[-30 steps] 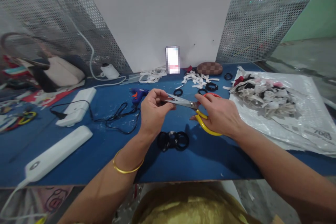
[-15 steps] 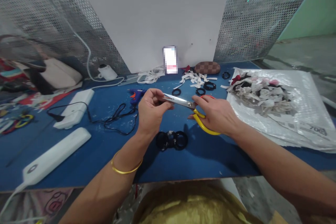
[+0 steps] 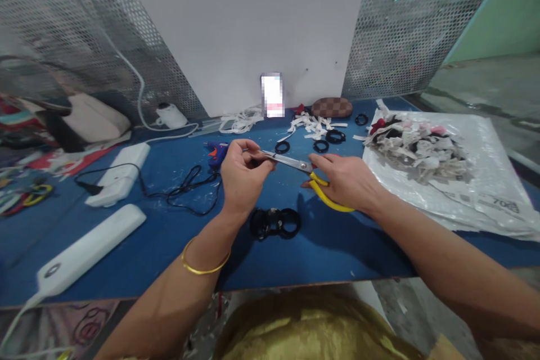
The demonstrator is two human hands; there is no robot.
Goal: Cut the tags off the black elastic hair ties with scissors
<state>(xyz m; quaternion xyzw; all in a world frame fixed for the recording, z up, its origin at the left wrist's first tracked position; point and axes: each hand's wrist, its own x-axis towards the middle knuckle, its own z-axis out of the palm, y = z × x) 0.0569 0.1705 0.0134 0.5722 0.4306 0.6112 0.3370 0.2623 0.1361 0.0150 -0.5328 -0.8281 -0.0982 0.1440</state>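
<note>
My right hand (image 3: 343, 183) grips yellow-handled scissors (image 3: 304, 173) above the blue table (image 3: 329, 247). The steel blades point left and look closed. My left hand (image 3: 240, 177) is pinched shut at the blade tips, on something too small to make out. A gold bangle (image 3: 202, 267) circles my left wrist. Below the hands, black hair ties (image 3: 274, 223) lie bunched on the table.
A blue glue gun (image 3: 217, 152) with a black cord (image 3: 189, 191) lies left of my hands. White power strips (image 3: 88, 250) sit at the left. A plastic sheet (image 3: 485, 197) with fabric scraps (image 3: 415, 146) is at the right. More black rings (image 3: 335, 136) and white strips (image 3: 314, 124) lie behind.
Both hands with the scissors have stayed together, drifting slightly down and left in view as my head shifts. The scissor blades have closed a little.
</note>
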